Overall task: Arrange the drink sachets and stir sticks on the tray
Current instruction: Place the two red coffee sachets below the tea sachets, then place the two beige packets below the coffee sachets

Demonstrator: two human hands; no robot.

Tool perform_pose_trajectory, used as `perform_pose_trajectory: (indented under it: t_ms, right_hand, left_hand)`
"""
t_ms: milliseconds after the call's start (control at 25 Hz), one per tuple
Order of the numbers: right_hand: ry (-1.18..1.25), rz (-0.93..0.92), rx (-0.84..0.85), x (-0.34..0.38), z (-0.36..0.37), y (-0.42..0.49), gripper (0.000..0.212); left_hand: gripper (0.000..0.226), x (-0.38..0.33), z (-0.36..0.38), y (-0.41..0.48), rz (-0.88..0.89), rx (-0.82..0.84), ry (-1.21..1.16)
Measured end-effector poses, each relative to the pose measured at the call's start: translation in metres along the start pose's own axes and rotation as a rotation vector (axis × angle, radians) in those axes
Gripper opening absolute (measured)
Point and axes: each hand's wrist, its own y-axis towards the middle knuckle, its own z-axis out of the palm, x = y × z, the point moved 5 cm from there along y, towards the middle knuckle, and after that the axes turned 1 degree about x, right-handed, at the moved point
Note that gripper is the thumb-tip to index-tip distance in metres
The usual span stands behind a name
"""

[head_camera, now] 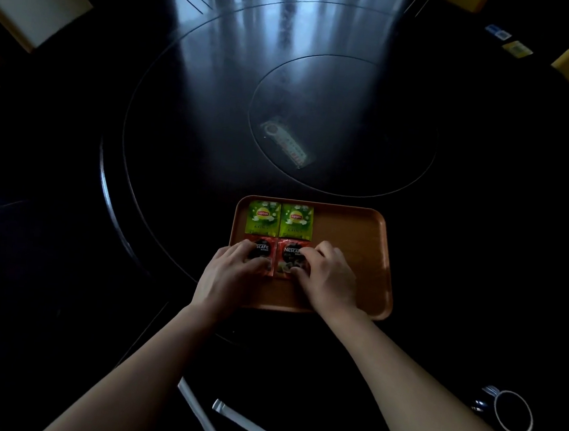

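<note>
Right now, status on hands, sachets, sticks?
Both hands pressing red sachets on tray. Green sachets placed. Stir sticks off tray. Nothing blocking.

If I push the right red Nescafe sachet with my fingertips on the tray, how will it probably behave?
The right red Nescafe sachet lies flat on the tray, so it will likely slide rather than roll or tip. It looks thin and small, so probably light and somewhat floppy. Its left edge meets the left red sachet, so a sideways push may shift that one too.

Dark table (68,231) — tray (353,235), stir sticks (250,427), mug (513,412).
</note>
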Motion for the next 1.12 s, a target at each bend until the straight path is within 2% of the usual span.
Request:
perform_pose_trajectory:
  t_ms: [560,760,960,1040,1120]
  right_hand:
    - [0.083,0.001,-0.032,-0.008,0.001,0.0,0.04]
    - [0.121,-0.023,-0.039,-0.007,-0.005,-0.008,0.033]
    - [0.222,-0.076,-0.108,-0.01,-0.023,-0.054,0.023]
    - [0.3,-0.096,-0.131,-0.014,-0.028,-0.091,0.015]
    - [0.337,-0.104,-0.081,-0.024,-0.02,-0.138,0.007]
  left_hand:
    - [0.037,0.003,0.004,0.0,0.021,-0.017,0.003]
    - [0.03,-0.003,-0.009,-0.015,0.044,-0.122,-0.103]
    - [0.018,-0.013,-0.022,-0.079,-0.048,-0.298,-0.193]
    - [0.017,-0.024,-0.013,-0.121,-0.042,-0.265,-0.224]
    - [0.017,-0.043,0.005,-0.166,0.003,-0.173,-0.244]
